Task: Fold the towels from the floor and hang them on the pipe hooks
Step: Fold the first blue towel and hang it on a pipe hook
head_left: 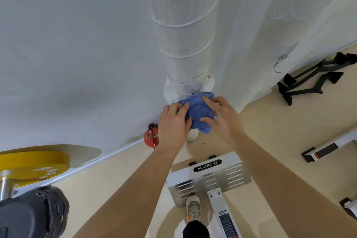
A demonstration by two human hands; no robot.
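A blue towel (197,110), bunched and folded, is held up against the lower part of a wide white wrapped pipe (183,44). My left hand (173,120) grips its left side with fingers curled over the cloth. My right hand (218,116) grips its right side, fingers over the top and thumb underneath. A small metal clip or hook (196,92) shows on the pipe just above the towel. A second white pipe (278,25) to the right carries a bare wire hook (278,65).
A red kettlebell (151,136) sits at the wall base left of the pipe. A white metal machine base (208,177) lies under my arms, my shoe on it. A yellow weight plate (32,162) is at left; black handle frames (309,81) lie at right.
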